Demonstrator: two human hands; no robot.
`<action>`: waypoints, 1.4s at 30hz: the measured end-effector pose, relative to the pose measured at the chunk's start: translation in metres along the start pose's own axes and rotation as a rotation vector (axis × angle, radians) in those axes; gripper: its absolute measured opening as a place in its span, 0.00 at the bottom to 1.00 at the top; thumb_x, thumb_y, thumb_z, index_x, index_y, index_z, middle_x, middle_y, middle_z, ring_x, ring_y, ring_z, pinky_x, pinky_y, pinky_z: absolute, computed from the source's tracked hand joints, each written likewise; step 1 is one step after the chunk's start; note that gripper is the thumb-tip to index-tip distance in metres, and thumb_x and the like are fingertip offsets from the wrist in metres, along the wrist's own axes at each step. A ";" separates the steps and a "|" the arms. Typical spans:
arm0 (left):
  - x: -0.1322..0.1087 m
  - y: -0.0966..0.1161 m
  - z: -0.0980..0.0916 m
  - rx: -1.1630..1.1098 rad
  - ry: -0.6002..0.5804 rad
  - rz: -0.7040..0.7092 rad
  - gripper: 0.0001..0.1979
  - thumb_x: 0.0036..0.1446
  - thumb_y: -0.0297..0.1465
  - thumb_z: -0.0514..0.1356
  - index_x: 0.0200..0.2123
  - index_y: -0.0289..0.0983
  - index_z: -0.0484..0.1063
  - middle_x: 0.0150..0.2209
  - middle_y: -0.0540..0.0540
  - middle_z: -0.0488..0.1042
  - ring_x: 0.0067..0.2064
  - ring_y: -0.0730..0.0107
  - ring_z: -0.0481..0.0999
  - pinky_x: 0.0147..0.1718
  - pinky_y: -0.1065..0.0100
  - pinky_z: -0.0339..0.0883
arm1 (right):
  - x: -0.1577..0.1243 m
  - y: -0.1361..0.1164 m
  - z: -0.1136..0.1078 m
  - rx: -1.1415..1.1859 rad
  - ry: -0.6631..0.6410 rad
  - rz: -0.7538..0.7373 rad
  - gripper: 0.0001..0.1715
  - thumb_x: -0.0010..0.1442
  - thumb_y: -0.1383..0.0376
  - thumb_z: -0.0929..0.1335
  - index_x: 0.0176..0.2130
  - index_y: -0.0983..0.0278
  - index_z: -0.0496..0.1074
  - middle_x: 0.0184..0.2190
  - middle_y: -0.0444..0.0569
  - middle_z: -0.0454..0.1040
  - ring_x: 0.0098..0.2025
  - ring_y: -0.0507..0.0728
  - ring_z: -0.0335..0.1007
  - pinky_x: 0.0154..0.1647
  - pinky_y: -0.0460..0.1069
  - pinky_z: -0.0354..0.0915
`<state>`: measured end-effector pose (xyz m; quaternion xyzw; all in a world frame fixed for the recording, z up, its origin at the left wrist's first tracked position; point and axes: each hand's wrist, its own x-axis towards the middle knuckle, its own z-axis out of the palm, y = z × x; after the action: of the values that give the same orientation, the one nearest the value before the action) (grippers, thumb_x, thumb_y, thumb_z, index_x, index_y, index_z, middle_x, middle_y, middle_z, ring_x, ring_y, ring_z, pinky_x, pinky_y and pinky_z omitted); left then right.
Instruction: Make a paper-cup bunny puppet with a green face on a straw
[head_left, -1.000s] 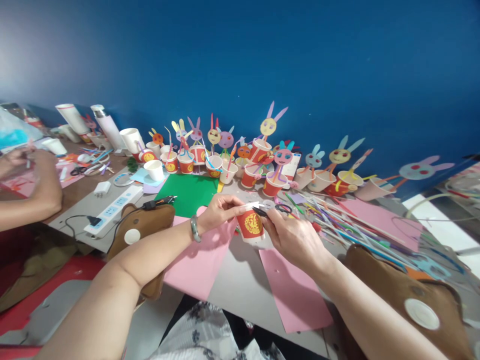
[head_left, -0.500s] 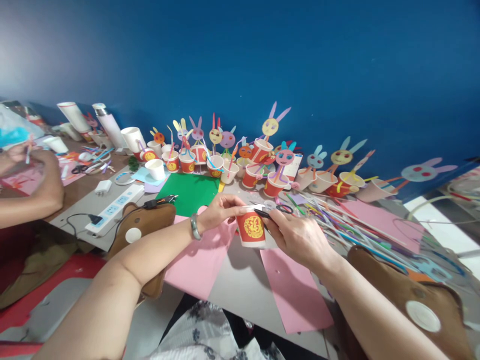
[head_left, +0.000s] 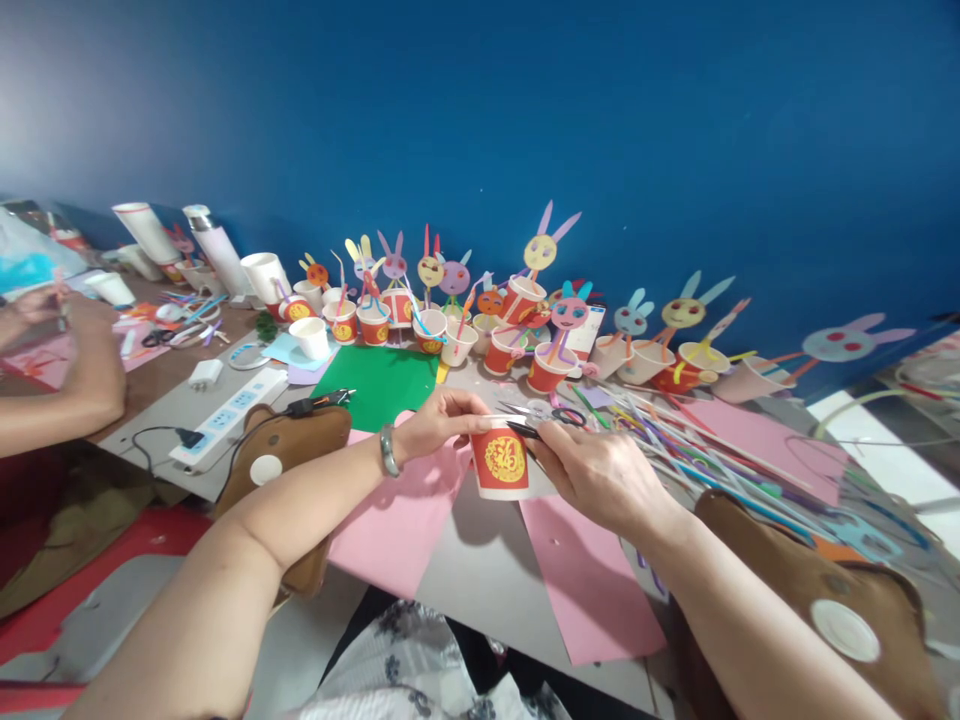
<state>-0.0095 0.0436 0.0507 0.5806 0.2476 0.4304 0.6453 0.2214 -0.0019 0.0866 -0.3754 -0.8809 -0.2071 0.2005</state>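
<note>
Red cup (head_left: 501,462), left fingers (head_left: 465,424); scissors (head_left: 523,429), right fingers (head_left: 553,442)

- Your left hand (head_left: 439,420) sits at centre frame, fingers pinched, forearm entering from lower left.
- Your right hand (head_left: 600,470) faces it, fingers curled closed.

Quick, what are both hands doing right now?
Left hand: closed, pinching the rim of the red paper cup.
Right hand: closed on a dark pointed tool at the cup's rim.
</note>
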 end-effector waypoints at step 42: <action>-0.003 -0.003 -0.001 -0.102 -0.068 -0.231 0.20 0.39 0.42 0.74 0.25 0.33 0.73 0.20 0.52 0.69 0.20 0.81 0.64 0.17 0.76 0.53 | 0.000 0.007 -0.009 0.178 -0.110 -0.080 0.19 0.72 0.61 0.58 0.29 0.62 0.64 0.20 0.43 0.67 0.20 0.50 0.59 0.23 0.50 0.44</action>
<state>-0.0111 0.0416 0.0472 0.5289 0.2684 0.3452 0.7274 0.2286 -0.0021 0.0959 -0.3317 -0.9197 -0.1148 0.1759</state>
